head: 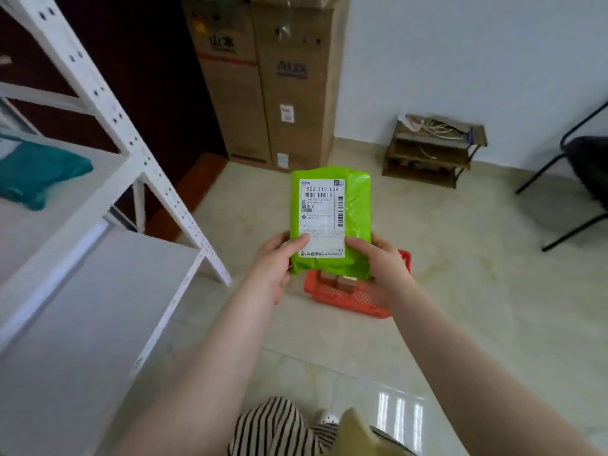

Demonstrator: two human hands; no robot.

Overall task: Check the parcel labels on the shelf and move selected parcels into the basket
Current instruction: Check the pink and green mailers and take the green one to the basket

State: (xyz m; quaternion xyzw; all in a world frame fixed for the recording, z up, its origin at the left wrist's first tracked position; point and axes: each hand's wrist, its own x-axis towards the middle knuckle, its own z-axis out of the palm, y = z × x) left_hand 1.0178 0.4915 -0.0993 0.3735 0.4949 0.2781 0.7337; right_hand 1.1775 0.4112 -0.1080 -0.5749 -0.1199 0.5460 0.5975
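Both hands (pixel 329 258) grip green parcel (pixel 355 199) upright.

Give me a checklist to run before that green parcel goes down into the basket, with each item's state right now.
1. Hold on the green parcel: left hand and right hand both grip its lower end. Ok.
2. Label faces the camera; the top code can be read. Ok.
3. Whether this parcel is one of those selected: cannot tell.
4. Red basket sits on the floor below the parcel. Ok.
5. Room in the basket: two small brown boxes show inside, the rest is hidden by parcel and hands. Cannot tell.
6. Teal parcel lies on the white shelf, not checked yet. Not ok.
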